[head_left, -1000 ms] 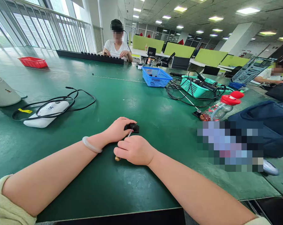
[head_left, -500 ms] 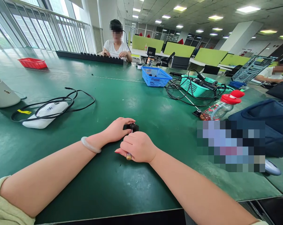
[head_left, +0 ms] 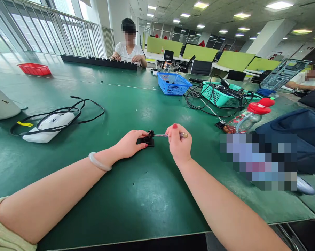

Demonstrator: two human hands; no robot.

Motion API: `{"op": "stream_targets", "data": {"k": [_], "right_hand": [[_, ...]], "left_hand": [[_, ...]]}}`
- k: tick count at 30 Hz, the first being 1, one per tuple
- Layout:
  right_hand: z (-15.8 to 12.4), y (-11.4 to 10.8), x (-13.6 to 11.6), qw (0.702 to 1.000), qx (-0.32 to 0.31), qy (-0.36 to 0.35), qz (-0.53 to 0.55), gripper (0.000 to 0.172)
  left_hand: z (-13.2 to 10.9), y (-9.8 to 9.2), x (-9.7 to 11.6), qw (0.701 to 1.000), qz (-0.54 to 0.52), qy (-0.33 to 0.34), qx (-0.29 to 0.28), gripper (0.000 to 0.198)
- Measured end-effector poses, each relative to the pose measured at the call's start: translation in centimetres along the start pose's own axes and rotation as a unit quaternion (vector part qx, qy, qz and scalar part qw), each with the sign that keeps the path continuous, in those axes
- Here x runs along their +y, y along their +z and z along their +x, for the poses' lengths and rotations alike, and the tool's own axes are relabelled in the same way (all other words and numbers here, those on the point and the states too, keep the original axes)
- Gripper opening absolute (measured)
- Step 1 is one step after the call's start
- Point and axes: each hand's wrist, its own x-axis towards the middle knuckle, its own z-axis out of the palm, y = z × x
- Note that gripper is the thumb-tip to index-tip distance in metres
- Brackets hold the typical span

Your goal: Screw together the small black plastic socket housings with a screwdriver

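On the green table a small black part (head_left: 148, 139) with a flat square base stands between the thumb and fingers of my left hand (head_left: 132, 143), which is closed on it from the left. My right hand (head_left: 180, 143) grips a screwdriver (head_left: 183, 135) by its handle. The thin metal shaft runs level to the left, and its tip meets the upper right side of the black part. What kind of part it is, I cannot tell.
A white device (head_left: 49, 127) with a looped black cable lies at left. Ahead are a blue basket (head_left: 174, 87) and a teal basket (head_left: 214, 96) with cables. A red-lidded bottle (head_left: 247, 120) and dark bag (head_left: 290, 139) are at right. A person (head_left: 128, 48) sits across.
My right hand has swung from in front of the black part to its right, turning the screwdriver sideways. The black part is more exposed; my left hand stays nearly in place.
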Motion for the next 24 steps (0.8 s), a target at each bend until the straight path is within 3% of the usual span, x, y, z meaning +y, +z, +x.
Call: {"op": "stream_targets", "data": {"k": [4, 7, 13, 19, 24], "right_hand": [[1.1, -0.2, 1.8, 0.980, 0.037, 0.184, 0.066, 0.043], [1.4, -0.2, 2.1, 0.963, 0.055, 0.231, 0.125, 0.029], [0.7, 0.1, 0.5, 0.984, 0.037, 0.118, 0.127, 0.034], [-0.3, 0.2, 0.2, 0.997, -0.066, -0.033, 0.015, 0.037], [-0.3, 0.3, 0.1, 0.984, -0.149, -0.079, -0.064, 0.031]], "left_hand": [[-0.1, -0.1, 0.1, 1.000, 0.001, -0.008, -0.007, 0.038], [-0.2, -0.1, 0.2, 1.000, 0.004, -0.008, -0.008, 0.038], [-0.3, -0.1, 0.2, 0.999, 0.030, 0.016, -0.003, 0.039], [-0.3, -0.1, 0.3, 0.999, 0.032, 0.034, 0.002, 0.035], [-0.3, 0.0, 0.1, 0.999, 0.025, 0.044, 0.005, 0.037]]}}
